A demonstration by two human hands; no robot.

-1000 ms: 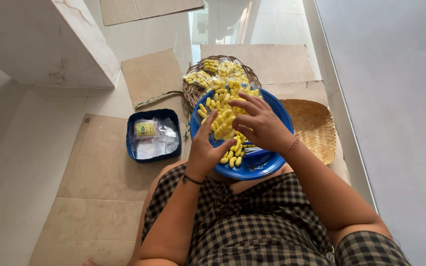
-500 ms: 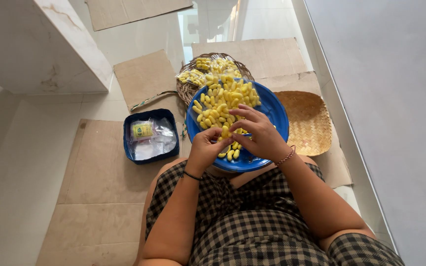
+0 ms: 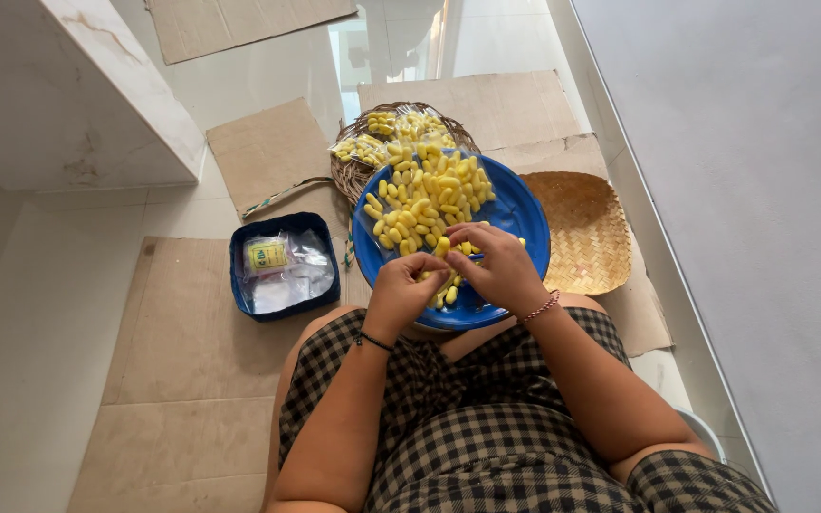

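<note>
A round blue plate (image 3: 515, 211) rests on my lap, piled with several small yellow oval pieces (image 3: 425, 195). My left hand (image 3: 404, 290) and my right hand (image 3: 498, 266) meet over the near part of the plate. Their fingertips pinch together around a few yellow pieces; a thin clear bag may be between them, but I cannot tell. Behind the plate a woven basket (image 3: 346, 171) holds small clear packets of the same yellow pieces (image 3: 401, 128).
A dark blue box (image 3: 239, 275) with clear bags and a yellow label sits on cardboard (image 3: 182, 332) at my left. A flat woven tray (image 3: 586, 228) lies at my right. A white stone block (image 3: 59, 95) is far left, a grey wall right.
Both hands have drawn back from the pile towards me and now meet fingertip to fingertip at the plate's near edge.
</note>
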